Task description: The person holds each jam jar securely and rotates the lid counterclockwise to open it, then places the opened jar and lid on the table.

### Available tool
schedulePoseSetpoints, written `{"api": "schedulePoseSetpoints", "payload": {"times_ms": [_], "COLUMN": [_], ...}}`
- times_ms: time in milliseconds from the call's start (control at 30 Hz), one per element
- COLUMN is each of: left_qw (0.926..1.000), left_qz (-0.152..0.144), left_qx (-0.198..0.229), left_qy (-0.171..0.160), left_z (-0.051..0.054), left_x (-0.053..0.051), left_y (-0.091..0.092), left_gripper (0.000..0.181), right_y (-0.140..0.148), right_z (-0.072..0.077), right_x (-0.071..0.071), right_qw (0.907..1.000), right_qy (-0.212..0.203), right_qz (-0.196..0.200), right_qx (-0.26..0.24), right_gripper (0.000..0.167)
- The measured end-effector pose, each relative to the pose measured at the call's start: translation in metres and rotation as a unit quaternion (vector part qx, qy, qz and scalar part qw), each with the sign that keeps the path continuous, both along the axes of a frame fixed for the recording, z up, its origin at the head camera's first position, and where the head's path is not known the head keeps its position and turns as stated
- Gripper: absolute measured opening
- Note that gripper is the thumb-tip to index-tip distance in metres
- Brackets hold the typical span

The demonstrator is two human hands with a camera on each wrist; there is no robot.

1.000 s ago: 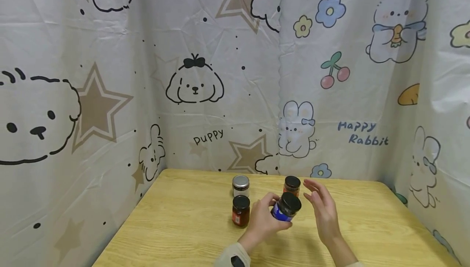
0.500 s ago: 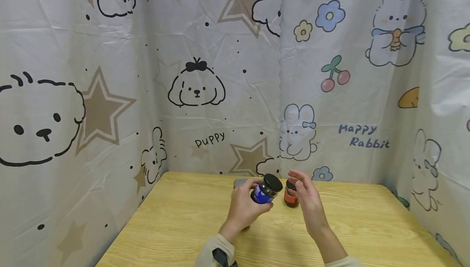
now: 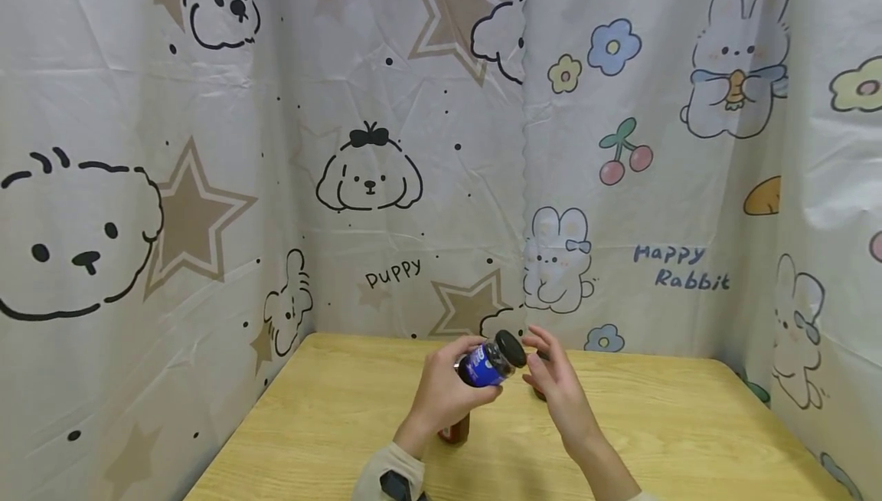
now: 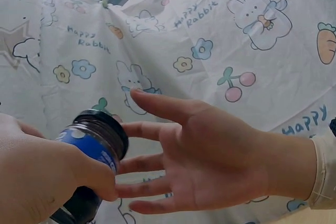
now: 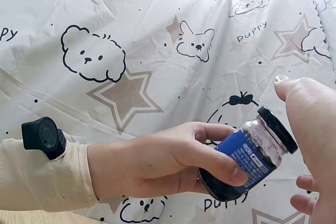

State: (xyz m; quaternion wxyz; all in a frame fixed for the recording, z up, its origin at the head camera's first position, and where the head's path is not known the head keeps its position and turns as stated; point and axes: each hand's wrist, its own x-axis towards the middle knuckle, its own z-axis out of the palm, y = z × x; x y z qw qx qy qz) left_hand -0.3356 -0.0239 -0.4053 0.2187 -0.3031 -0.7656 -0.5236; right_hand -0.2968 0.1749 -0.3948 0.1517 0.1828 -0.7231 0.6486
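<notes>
My left hand (image 3: 441,394) grips a glass jar (image 3: 484,365) with a blue label, holding it above the table. The jar tilts so that its black lid (image 3: 511,348) points up and to the right. In the right wrist view the left thumb lies across the blue label (image 5: 244,158). Close to the lid, my right hand (image 3: 563,390) is raised with its fingers extended and holds nothing. The left wrist view shows the right palm (image 4: 210,156) facing the jar; whether a fingertip touches it, I cannot tell.
On the wooden table (image 3: 331,424), a dark red jar (image 3: 455,430) stands partly hidden under my left hand. Another jar (image 3: 540,392) is mostly covered by my right hand. A printed curtain (image 3: 372,233) hangs around the table's back and sides.
The left hand has lifted the blue-labelled jar up and leftward, tilting it further. My right hand has followed to the left, nearer the lid. The silver-lidded jar has become hidden behind the left hand.
</notes>
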Motion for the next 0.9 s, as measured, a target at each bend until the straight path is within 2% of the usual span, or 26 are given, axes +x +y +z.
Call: {"api": "schedulePoseSetpoints", "payload": {"times_ms": [167, 367, 500, 667, 900], "left_qw": [0.9994, 0.9981, 0.9983, 0.9991, 0.9992], "left_qz": [-0.025, -0.029, -0.024, -0.034, -0.038], "left_qx": [-0.025, -0.048, -0.044, -0.018, -0.012], "left_qy": [0.006, 0.027, 0.028, 0.017, 0.002], "left_z": [0.001, -0.002, -0.004, -0.004, -0.001], "left_x": [0.001, 0.003, 0.003, 0.001, -0.002], "left_y": [0.0, 0.0, -0.001, -0.002, -0.003], "left_gripper": [0.064, 0.066, 0.071, 0.076, 0.064], "right_y": [-0.001, 0.001, 0.005, 0.007, 0.012], "right_z": [-0.001, -0.003, -0.002, 0.002, 0.005], "right_x": [0.001, 0.001, 0.001, 0.001, -0.001], "right_qw": [0.9998, 0.9973, 0.9975, 0.9979, 0.9981], "right_qy": [-0.001, -0.015, -0.036, -0.044, -0.033], "right_qz": [-0.02, -0.056, -0.04, -0.02, 0.001], "right_qx": [0.01, 0.045, 0.046, 0.043, 0.053], "right_gripper": [0.038, 0.033, 0.035, 0.037, 0.049]}}
